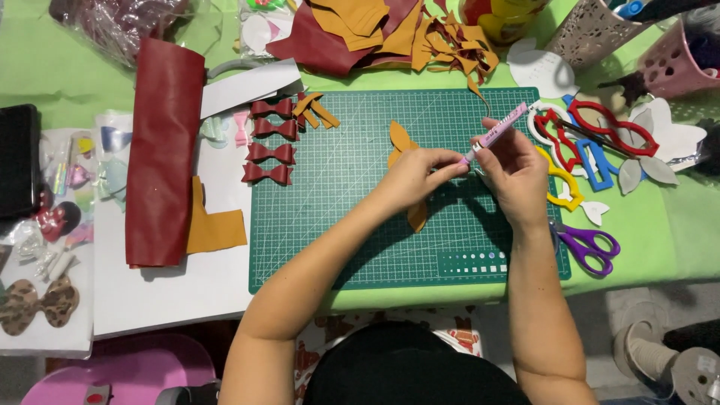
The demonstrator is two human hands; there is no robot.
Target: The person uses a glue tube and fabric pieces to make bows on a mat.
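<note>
Right hand (pixel 514 169) grips a pink pen (pixel 495 133) while left hand (pixel 416 176), just beside it, pinches its tip above a mustard cutout (pixel 401 139).

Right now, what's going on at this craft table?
A person is working over a green cutting mat. The right hand holds a pink pen-like tool tilted, its tip meeting the left hand's fingers. The left hand rests on a mustard-yellow cut piece lying on the mat. Four dark red bows sit in a column at the mat's left edge, a dark red roll lies further left, and purple scissors lie at the right.
</note>
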